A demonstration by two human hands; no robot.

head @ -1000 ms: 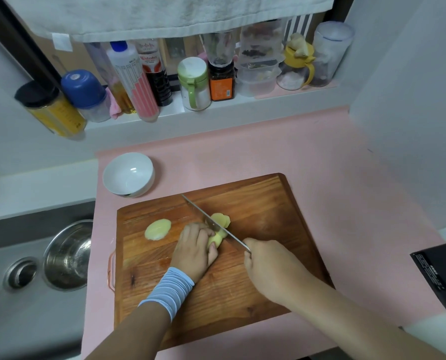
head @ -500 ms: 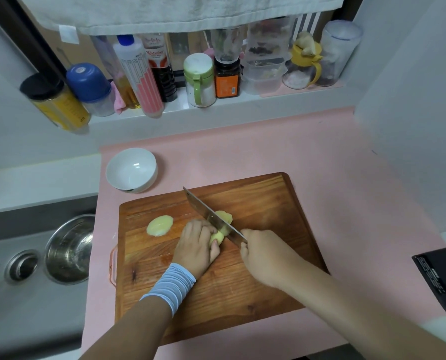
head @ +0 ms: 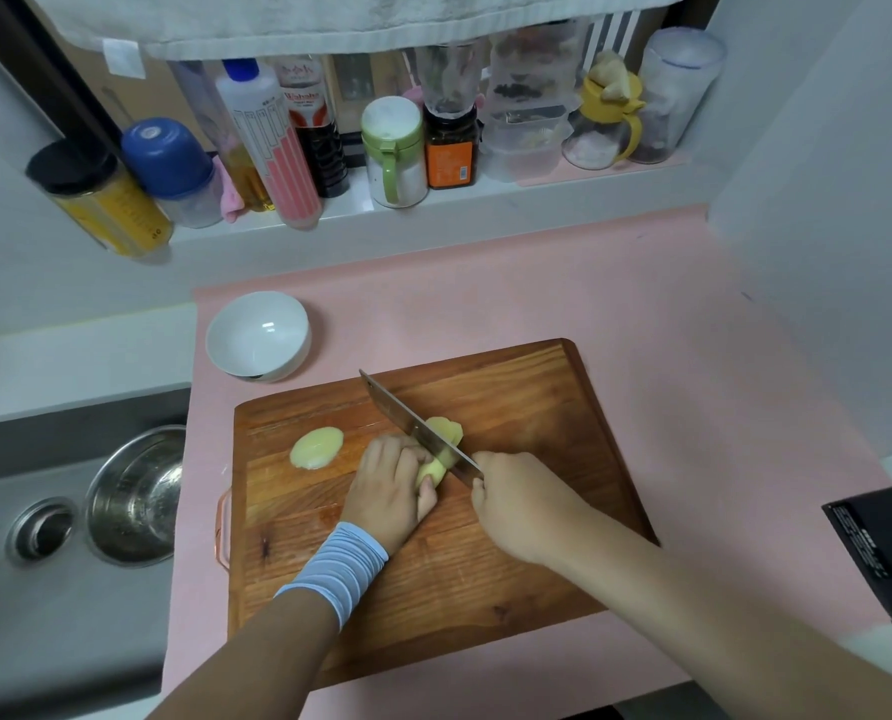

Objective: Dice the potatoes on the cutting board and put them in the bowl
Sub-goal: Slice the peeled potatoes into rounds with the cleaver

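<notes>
A wooden cutting board (head: 511, 563) lies on the pink counter. On it my left hand (head: 389, 488), a striped band at the wrist, curls its fingers over a peeled yellow potato piece (head: 433, 467). My right hand (head: 516, 504) grips the handle of a broad knife (head: 412, 426). Its blade slants across the potato, with cut slices (head: 449, 431) lying on its far side. A separate potato half (head: 316, 447) rests flat side down at the board's left. The white bowl (head: 258, 336) stands behind the board's left corner, with nothing in it.
A sink on the left holds a steel bowl (head: 134, 493) and a drain (head: 43, 530). Bottles and jars (head: 397, 148) crowd the ledge at the back under a hanging towel. A black box (head: 885, 553) juts in at the right edge. A white wall bounds the counter on the right.
The knife blade has risen and tilted, showing more of its flat side above the potato. My left hand stays on the potato piece. The view has shifted slightly.
</notes>
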